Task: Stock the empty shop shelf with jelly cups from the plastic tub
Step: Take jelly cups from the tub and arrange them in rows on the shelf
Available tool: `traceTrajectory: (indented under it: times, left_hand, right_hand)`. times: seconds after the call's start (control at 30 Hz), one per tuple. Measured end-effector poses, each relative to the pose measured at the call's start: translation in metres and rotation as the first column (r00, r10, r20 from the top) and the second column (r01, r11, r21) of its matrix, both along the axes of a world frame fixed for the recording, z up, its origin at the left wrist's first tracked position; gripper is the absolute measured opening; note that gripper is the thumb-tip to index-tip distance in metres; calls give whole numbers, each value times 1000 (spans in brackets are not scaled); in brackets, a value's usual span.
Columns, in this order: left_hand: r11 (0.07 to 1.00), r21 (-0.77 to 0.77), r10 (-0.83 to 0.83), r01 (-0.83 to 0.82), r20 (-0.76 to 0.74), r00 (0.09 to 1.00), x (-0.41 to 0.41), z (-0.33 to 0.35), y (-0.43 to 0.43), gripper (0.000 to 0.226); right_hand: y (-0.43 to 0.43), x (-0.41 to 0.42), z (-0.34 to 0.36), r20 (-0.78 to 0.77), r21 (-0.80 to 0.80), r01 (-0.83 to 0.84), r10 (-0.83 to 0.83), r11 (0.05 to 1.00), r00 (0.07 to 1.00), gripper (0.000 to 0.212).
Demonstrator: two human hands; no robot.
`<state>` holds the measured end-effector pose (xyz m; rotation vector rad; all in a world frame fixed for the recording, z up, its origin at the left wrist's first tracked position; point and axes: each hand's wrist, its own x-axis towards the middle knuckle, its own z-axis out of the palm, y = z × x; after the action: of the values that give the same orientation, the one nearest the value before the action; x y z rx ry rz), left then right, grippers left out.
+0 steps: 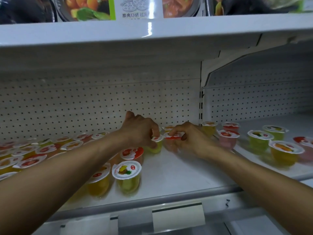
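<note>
Both my arms reach onto the white shelf (177, 172). My left hand (140, 131) grips a yellow-green jelly cup (156, 145) from above, the cup standing on the shelf near the back. Right beside it, my right hand (191, 138) holds a pink jelly cup (171, 141) with a red and white lid, blurred. Several jelly cups fill the shelf's left part, among them a yellow cup (127, 177) at the front and a red-lidded cup (132, 154) behind it. The plastic tub is out of view.
A perforated white back panel (84, 102) closes the shelf behind. The neighbouring shelf (271, 172) to the right holds several green, yellow and pink cups. An upper shelf (152, 31) with packaged food hangs overhead. A metal rail (152, 202) edges the shelf front.
</note>
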<state>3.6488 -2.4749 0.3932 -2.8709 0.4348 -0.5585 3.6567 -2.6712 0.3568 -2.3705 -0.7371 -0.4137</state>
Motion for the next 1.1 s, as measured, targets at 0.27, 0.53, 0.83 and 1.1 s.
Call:
traceTrajectory:
  times: [0.27,0.53,0.83,1.1]
  left_hand:
    - [985,-145,-87,95,60,994,-1,11,-41,38]
    - [970,-212,-170,117,-251,953,72,15,-134,66]
    - [968,-241,-139,74,-265,954,122,-5,-156,50]
    - [974,-169,-179,152,-159,971,97,5,-155,27]
  right_hand:
    - [-64,-12,24,191,-252,286,-243,924,951,41]
    - [-110,-16,28,90,-470,284,-274,836,957,15]
    - [-113,7,14,128,-436,288,-258,853,958,31]
    - [-118,-7,16,45,-266,200,-195,943,980,18]
